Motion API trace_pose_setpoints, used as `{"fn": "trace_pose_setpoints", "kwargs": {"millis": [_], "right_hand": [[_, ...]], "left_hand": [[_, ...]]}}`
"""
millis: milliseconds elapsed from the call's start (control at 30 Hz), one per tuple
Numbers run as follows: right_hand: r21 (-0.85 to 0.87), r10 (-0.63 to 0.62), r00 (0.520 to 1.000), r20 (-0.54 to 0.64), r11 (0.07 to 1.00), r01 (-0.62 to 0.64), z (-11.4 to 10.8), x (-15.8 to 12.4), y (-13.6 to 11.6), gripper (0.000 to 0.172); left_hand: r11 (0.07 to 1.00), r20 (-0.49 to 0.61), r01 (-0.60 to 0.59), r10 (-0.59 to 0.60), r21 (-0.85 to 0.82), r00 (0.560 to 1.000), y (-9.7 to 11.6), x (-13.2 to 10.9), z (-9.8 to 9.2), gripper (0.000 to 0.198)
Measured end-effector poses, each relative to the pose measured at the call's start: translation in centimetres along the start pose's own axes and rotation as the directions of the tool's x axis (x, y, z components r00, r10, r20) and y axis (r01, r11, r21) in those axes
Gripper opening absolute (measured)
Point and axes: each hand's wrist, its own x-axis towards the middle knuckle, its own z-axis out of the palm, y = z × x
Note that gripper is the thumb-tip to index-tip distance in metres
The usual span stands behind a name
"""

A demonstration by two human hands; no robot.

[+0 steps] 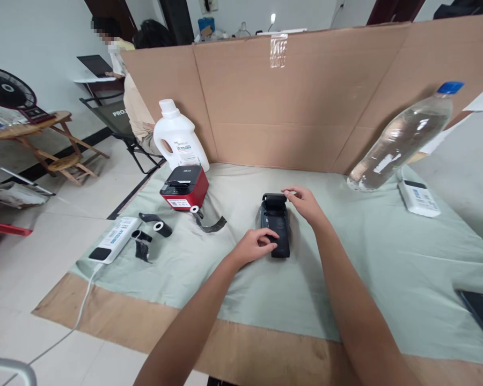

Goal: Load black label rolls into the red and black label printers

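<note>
A black handheld device (276, 224) with a raised lid at its far end lies on the pale green cloth (346, 257). My left hand (254, 245) rests on its near left side, fingers curled onto its face. My right hand (304, 203) reaches to the top of the device, fingertips pinched at the open lid's right edge. Whether anything small sits between those fingertips I cannot make out.
To the left stand a red and black small printer (184, 187), a white jug (179, 136), dark paper rolls (156, 225) and a white power strip (115, 238). A clear water bottle (402, 139) leans at the right; cardboard wall (290, 102) behind. A person sits far left.
</note>
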Motion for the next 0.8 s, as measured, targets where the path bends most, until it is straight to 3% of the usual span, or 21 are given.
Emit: {"fn": "trace_pose_setpoints", "kwargs": {"millis": [167, 300, 500, 800], "right_hand": [[-0.192, -0.009, 0.976, 0.217, 0.980, 0.052, 0.2, -0.5, -0.8, 0.021], [-0.307, 0.088, 0.975, 0.206, 0.952, -0.021, 1.0, -0.5, -0.1, 0.034], [-0.362, 0.284, 0.937, 0.202, 0.911, -0.197, 1.5, -0.6, 0.0, 0.039], [-0.361, 0.263, 0.943, 0.205, 0.916, -0.177, 1.5, -0.7, -1.3, 0.044]], "left_hand": [[0.997, 0.055, 0.042, -0.039, -0.065, 0.998, 0.0, 0.0, 0.0, 0.021], [0.994, 0.058, 0.059, -0.054, -0.087, 0.997, 0.0, 0.1, 0.0, 0.021], [0.995, 0.081, 0.072, -0.065, -0.075, 0.995, 0.1, 0.2, 0.0, 0.022], [0.999, 0.076, 0.023, -0.021, -0.027, 0.997, -0.2, 0.2, 0.0, 0.026]]}}
